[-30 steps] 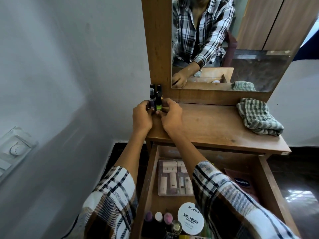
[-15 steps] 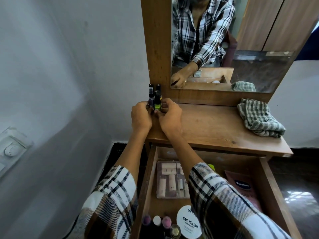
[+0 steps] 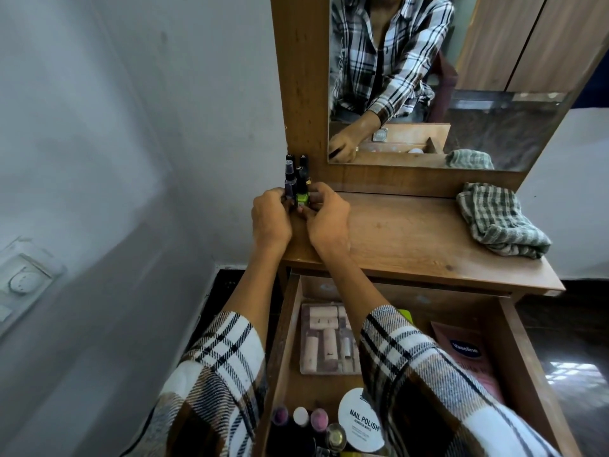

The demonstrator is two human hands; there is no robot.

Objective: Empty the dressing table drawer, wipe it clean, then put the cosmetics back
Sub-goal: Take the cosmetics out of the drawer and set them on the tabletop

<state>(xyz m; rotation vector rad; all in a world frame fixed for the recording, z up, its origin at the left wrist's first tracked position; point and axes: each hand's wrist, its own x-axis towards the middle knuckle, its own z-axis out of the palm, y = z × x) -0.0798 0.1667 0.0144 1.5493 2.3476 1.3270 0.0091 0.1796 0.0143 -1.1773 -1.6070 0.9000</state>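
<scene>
Several small nail polish bottles [image 3: 298,183] stand bunched at the back left corner of the dressing table top [image 3: 412,239]. My left hand [image 3: 270,222] and my right hand [image 3: 328,222] curl round the bunch from either side, fingers on the green bottle [image 3: 302,198] and the dark one beside it. Below, the drawer [image 3: 283,341] is pulled out. It holds a clear box of pale tubes [image 3: 324,341], a pink Vaseline pack [image 3: 468,354], a round nail polish remover tub [image 3: 361,420] and more bottles [image 3: 300,418] at the front.
A folded green checked cloth [image 3: 501,222] lies at the right back of the table top. The mirror [image 3: 461,77] rises behind it and shows my reflection. A wall with a switch plate [image 3: 23,282] is close on the left.
Both hands stayed at the bottle bunch in the corner, shifting only slightly round it. The view tilted a little.
</scene>
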